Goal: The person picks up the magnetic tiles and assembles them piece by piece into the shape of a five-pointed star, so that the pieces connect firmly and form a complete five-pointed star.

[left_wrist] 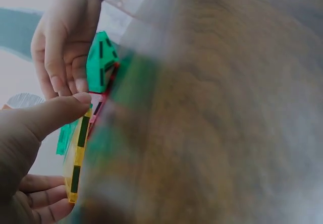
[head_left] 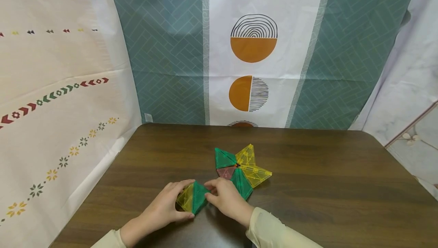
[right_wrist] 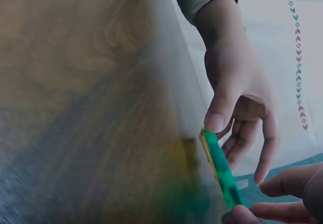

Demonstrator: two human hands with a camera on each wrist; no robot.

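Observation:
A yellow translucent triangular magnetic tile (head_left: 185, 198) and a green triangular magnetic tile (head_left: 199, 197) lie edge to edge as a pair, a little off the table's front. My left hand (head_left: 161, 207) grips the pair from the left, thumb at the near corner and fingers at the far one. The right hand (head_left: 228, 198) pinches the green tile's right corner between thumb and fingers. In the left wrist view the yellow tile (left_wrist: 78, 153) stands edge-on under the left thumb. Edge-on too is the green tile (right_wrist: 222, 171) in the right wrist view.
Just beyond the right hand, a star-like group of joined triangular tiles lies on the brown wooden table (head_left: 325, 179). It has green (head_left: 224, 158), yellow (head_left: 254, 175) and red (head_left: 226, 172) pieces. Patterned cloths (head_left: 167, 50) hang behind and beside the table.

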